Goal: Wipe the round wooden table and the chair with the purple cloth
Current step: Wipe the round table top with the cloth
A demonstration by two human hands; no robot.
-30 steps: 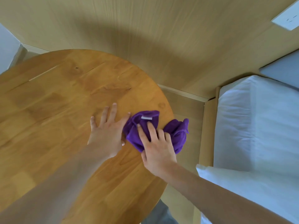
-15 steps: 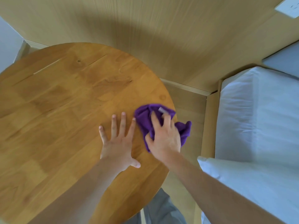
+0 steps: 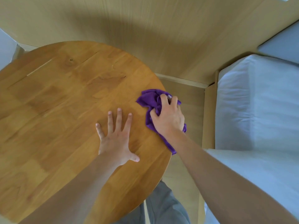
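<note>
While much of the purple cloth (image 3: 151,102) lies hidden under the right hand (image 3: 169,118), which clutches it bunched at the desk (image 3: 56,110) edge, the left hand (image 3: 115,138) beside it presses flat, fingers spread.

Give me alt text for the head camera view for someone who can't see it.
A right hand presses a bunched purple cloth at the right edge of a round wooden table, while the left hand lies flat, fingers spread, beside it. White bedding is at right.

Round wooden table (image 3: 61,110) bears a bunched purple cloth (image 3: 149,101) at its right edge
</note>
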